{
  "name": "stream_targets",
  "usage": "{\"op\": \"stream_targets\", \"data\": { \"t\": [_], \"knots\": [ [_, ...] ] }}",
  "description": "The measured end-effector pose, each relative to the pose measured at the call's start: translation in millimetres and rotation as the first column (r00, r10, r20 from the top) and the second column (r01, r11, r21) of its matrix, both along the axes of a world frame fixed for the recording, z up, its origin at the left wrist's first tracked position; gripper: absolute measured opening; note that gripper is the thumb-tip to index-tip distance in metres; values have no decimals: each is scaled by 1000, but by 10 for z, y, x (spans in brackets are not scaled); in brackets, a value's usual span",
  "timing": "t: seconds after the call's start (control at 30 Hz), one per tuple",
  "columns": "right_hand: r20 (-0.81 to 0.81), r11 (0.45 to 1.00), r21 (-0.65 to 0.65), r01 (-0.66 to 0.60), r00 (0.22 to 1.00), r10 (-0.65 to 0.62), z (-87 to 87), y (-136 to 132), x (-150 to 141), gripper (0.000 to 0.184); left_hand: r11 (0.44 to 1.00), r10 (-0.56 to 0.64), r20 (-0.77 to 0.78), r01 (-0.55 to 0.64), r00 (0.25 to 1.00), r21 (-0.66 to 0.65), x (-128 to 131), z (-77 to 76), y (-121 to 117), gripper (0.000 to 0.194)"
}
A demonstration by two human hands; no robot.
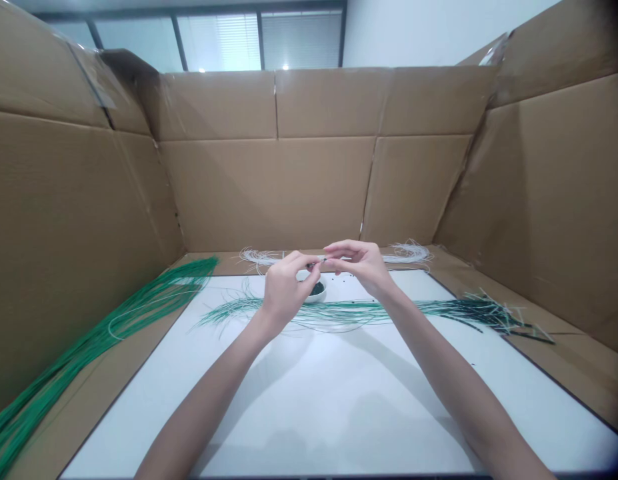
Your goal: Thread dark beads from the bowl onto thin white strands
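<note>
My left hand [291,280] is closed in a pinch, thumb against forefinger, with small dark bits showing at the fingertips. Facing it, my right hand [361,265] also pinches, and a tiny dark bead [325,260] shows at its fingertips. The two sets of fingertips nearly meet above the board; any thread between them is too fine to make out. Just below stands a small white bowl [316,298] of dark beads [317,289], partly hidden by my left hand. Under my wrists, a bundle of green strands [349,311] runs across the white board [333,387].
Dark, bead-like lengths [481,313] thicken the bundle's right end. Loose green strands [123,313] lie along the left side. White strands [409,252] curl at the back. Several dark beads are scattered behind the bowl. Cardboard walls [269,193] enclose the back and both sides.
</note>
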State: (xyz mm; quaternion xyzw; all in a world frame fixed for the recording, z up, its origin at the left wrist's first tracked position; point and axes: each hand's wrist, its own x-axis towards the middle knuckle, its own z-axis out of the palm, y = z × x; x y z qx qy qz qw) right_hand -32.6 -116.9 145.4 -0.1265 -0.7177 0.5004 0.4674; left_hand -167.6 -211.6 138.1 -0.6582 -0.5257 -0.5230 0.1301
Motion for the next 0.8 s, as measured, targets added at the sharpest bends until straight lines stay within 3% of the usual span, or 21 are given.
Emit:
{"op": "stream_targets", "data": {
  "t": [0.8],
  "knots": [
    [-13,999,26,23,1000,-22,-19,15,-18,24,1000,-11,33,10,999,25,27,3,-3,11]
  ]
}}
